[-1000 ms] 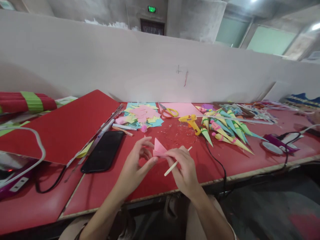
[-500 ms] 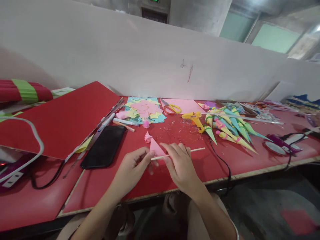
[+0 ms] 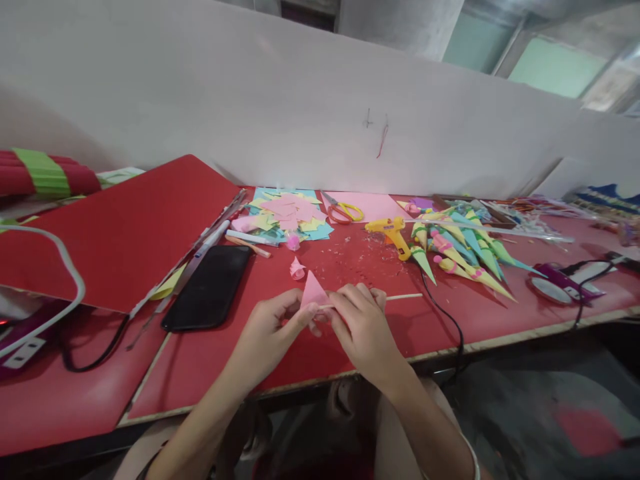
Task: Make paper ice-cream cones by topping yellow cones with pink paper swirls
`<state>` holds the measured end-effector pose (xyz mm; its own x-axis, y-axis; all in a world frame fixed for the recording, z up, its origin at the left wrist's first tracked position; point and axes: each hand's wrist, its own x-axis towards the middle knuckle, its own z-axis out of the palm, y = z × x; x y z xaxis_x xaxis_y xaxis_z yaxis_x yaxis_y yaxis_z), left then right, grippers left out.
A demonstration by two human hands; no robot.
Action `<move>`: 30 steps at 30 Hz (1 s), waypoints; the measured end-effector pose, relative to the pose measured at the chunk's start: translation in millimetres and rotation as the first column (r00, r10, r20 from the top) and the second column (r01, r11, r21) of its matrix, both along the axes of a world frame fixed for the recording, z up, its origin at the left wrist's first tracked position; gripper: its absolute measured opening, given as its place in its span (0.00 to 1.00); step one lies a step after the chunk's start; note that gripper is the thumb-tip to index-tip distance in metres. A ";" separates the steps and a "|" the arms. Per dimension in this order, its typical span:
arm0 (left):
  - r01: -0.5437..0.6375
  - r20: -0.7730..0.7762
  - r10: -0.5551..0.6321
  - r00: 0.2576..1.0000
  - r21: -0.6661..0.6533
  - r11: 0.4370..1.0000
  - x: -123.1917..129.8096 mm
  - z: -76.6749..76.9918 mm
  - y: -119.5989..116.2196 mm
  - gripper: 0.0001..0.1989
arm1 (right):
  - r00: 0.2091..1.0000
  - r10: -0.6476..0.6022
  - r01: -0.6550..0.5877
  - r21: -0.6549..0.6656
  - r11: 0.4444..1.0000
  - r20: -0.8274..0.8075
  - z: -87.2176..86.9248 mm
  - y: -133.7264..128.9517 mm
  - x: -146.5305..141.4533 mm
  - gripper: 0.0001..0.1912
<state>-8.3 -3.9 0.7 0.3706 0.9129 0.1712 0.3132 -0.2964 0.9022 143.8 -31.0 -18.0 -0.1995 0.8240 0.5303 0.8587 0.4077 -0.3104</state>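
Note:
Near the table's front edge, my left hand (image 3: 280,317) pinches a small pink piece of paper (image 3: 313,291) that stands up as a triangle. My right hand (image 3: 356,317) is closed on a thin pale stick (image 3: 406,297), whose long end juts out to the right. The stick's other end lies against the lower edge of the paper, by my left thumb. Just beyond my fingers rests a curled pink paper rose (image 3: 297,269). A bright pink ball-like piece (image 3: 293,243) lies behind it.
A black phone (image 3: 207,287) lies left of my hands. Behind are cut paper pieces (image 3: 287,215) and scissors (image 3: 345,211). To the right are a yellow glue gun (image 3: 389,233) with its cord, and several pastel paper cones (image 3: 463,250). A red sheet (image 3: 135,233) leans at left.
My right hand has shifted slightly toward the left one, and the stick's near end is now mostly covered by my fingers. The pink paper stands more upright.

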 end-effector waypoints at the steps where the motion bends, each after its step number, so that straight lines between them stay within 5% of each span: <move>1: -0.004 -0.019 0.005 1.000 0.004 1.000 -0.3 -0.9 0.4 0.12 | 1.000 -0.003 0.003 0.007 1.000 0.008 -0.1 0.0 -0.8 0.12; 13: -0.113 -0.039 0.116 0.992 0.071 0.991 6.3 -6.6 -1.3 0.12 | 0.997 -0.014 0.014 0.012 1.000 0.076 -2.0 2.2 -1.9 0.16; 24: -0.051 -0.006 0.051 0.999 -0.003 0.999 1.4 -11.2 1.1 0.12 | 0.998 0.049 -0.052 0.063 0.997 0.041 -5.0 3.8 3.6 0.15; 30: -0.089 -0.028 0.092 0.995 0.090 0.992 2.5 -7.8 0.3 0.09 | 0.993 0.099 -0.099 0.002 0.995 0.069 -0.4 2.3 6.1 0.15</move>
